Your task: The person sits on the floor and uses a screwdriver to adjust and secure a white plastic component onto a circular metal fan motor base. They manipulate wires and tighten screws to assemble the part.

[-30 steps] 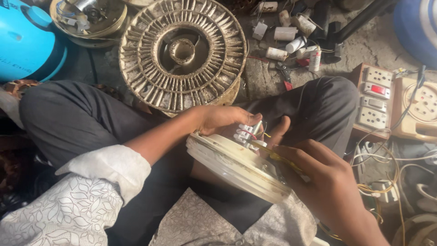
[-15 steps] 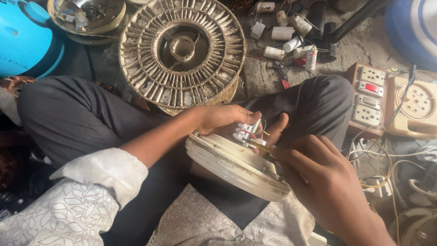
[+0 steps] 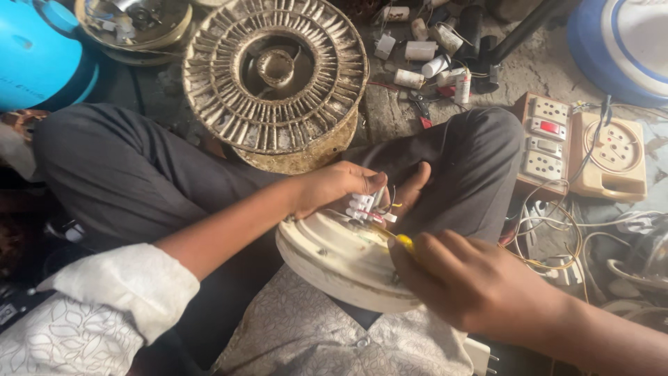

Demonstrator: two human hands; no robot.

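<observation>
Left hand (image 3: 334, 188) pinches the white terminal block (image 3: 367, 206) at twelve o'clock on the cream motor housing (image 3: 334, 261) in the lap — right hand (image 3: 473, 285) grips a yellow screwdriver (image 3: 398, 239), tip working a terminal — steady turning looks next.

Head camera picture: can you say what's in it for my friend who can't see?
A person sitting cross-legged holds a round cream motor housing on their lap. The left hand steadies a white wire connector on it, while the right hand works there with a yellow-handled screwdriver. A ribbed metal disc and a switchboard lie nearby.
</observation>
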